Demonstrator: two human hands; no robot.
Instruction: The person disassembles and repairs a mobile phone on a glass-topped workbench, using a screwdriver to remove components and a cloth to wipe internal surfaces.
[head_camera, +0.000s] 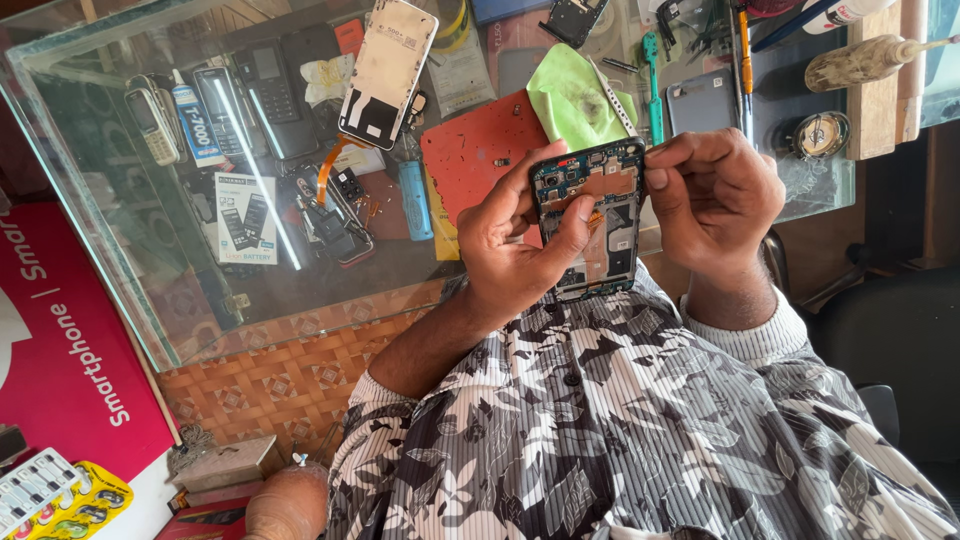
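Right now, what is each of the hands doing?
Left hand: closed around the opened black smartphone with bare circuit boards.
Right hand: fingertips pinched at that smartphone's top corner.

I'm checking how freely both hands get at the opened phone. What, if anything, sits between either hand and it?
Nothing visible does. The left hand grips the opened phone from the side, thumb across its middle, and the right hand pinches its top corner.

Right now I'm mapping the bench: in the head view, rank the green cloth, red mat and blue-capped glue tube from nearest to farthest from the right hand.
1. Green cloth, just left of the right hand.
2. Red mat, farther left.
3. Blue-capped glue tube, far left under glass.
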